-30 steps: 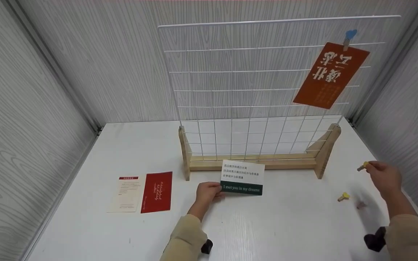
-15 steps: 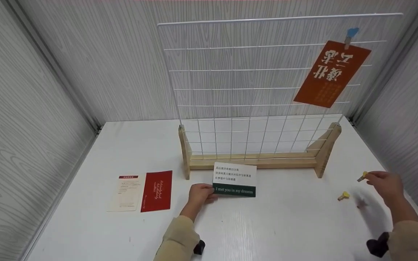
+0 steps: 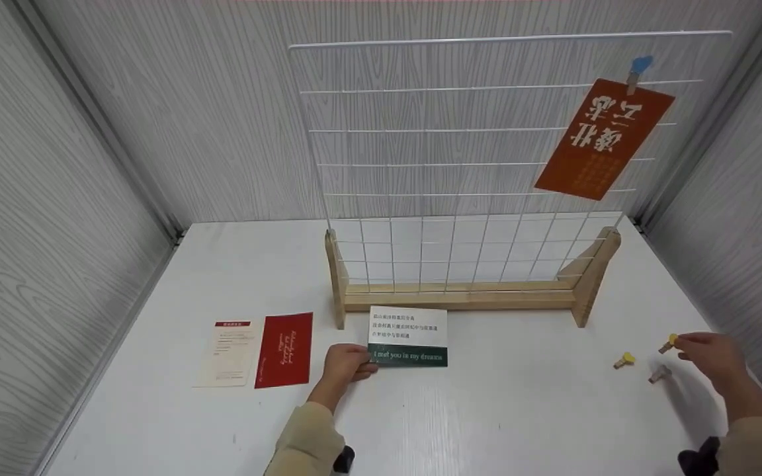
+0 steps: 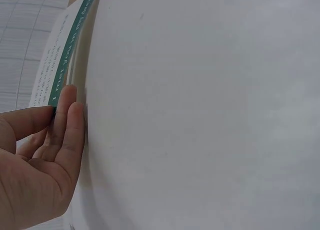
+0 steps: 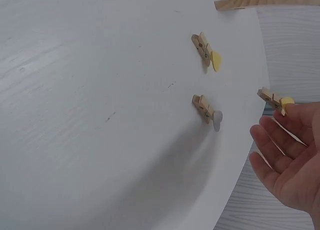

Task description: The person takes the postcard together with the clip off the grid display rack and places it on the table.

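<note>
A white card with a dark green band (image 3: 409, 327) is pinched at its lower left corner by my left hand (image 3: 346, 363). The left wrist view shows the thumb on the card's front (image 4: 64, 64) and other fingers behind it. My right hand (image 3: 715, 362) pinches a small wooden clothespin with a yellow decoration (image 3: 667, 344) by its decorated end, raised over the table's right side. Close to that hand, a second yellow-topped clothespin (image 3: 624, 360) and a grey-topped clothespin (image 5: 204, 107) lie on the table.
A white wire grid (image 3: 421, 195) stands in a wooden base (image 3: 460, 301) at the back. An orange-red card (image 3: 602, 142) hangs there from a blue-topped clothespin (image 3: 637, 71). On the left lie a cream card (image 3: 229, 354) and a red card (image 3: 284, 350). Panel walls surround the table.
My left hand has moved the white and green card leftward and slightly nearer to me. The right hand, with its clothespin, has come down in the head view, toward the front.
</note>
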`<control>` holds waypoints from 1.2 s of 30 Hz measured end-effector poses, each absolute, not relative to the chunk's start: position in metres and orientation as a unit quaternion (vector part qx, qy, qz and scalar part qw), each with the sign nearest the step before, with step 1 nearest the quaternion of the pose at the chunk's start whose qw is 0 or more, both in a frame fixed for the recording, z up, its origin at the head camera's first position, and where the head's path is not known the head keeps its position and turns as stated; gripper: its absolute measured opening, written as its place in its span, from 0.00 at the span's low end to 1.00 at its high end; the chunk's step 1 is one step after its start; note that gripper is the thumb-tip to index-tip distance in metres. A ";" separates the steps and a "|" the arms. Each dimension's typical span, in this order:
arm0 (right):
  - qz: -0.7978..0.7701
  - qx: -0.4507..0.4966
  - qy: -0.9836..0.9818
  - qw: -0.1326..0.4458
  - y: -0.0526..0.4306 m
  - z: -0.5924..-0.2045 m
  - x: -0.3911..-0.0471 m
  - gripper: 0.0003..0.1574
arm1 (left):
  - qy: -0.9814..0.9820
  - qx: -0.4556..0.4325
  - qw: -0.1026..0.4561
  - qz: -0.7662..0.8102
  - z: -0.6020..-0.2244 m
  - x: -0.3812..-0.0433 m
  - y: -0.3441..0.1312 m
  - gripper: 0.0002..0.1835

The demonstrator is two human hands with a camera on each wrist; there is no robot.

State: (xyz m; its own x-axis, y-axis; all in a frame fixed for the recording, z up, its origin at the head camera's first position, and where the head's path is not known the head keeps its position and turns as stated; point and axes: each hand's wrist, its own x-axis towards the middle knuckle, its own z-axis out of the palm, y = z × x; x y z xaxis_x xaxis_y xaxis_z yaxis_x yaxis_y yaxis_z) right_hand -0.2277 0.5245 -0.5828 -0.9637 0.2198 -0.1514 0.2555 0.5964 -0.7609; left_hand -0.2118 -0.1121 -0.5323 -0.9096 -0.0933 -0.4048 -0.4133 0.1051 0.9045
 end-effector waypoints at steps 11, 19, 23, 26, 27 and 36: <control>-0.470 0.120 0.865 0.129 0.460 -0.493 -0.177 0.27 | 0.747 -0.205 0.149 0.615 -0.524 -0.210 -0.137 0.14; -0.479 0.126 0.854 0.161 0.451 -0.488 -0.175 0.19 | 0.748 -0.229 0.161 0.601 -0.525 -0.209 -0.149 0.15; -0.473 0.127 0.854 0.173 0.450 -0.491 -0.175 0.17 | 0.746 -0.240 0.169 0.597 -0.524 -0.209 -0.155 0.15; -0.469 0.126 0.855 0.182 0.447 -0.492 -0.174 0.17 | 0.750 -0.247 0.174 0.589 -0.524 -0.208 -0.158 0.15; -0.468 0.125 0.855 0.186 0.447 -0.493 -0.174 0.17 | 0.750 -0.248 0.175 0.587 -0.524 -0.208 -0.159 0.15; -0.471 0.132 0.849 0.198 0.443 -0.494 -0.176 0.16 | 0.753 -0.260 0.179 0.577 -0.525 -0.211 -0.164 0.14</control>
State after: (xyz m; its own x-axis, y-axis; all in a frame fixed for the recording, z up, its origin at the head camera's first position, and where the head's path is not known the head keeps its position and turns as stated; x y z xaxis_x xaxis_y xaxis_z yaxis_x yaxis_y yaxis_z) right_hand -0.1757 0.4432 -0.4940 -0.8865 0.0378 -0.4612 0.4115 0.5206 -0.7481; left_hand -0.2105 -0.1636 -0.5251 -0.8012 -0.1851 -0.5691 -0.5977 0.1993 0.7766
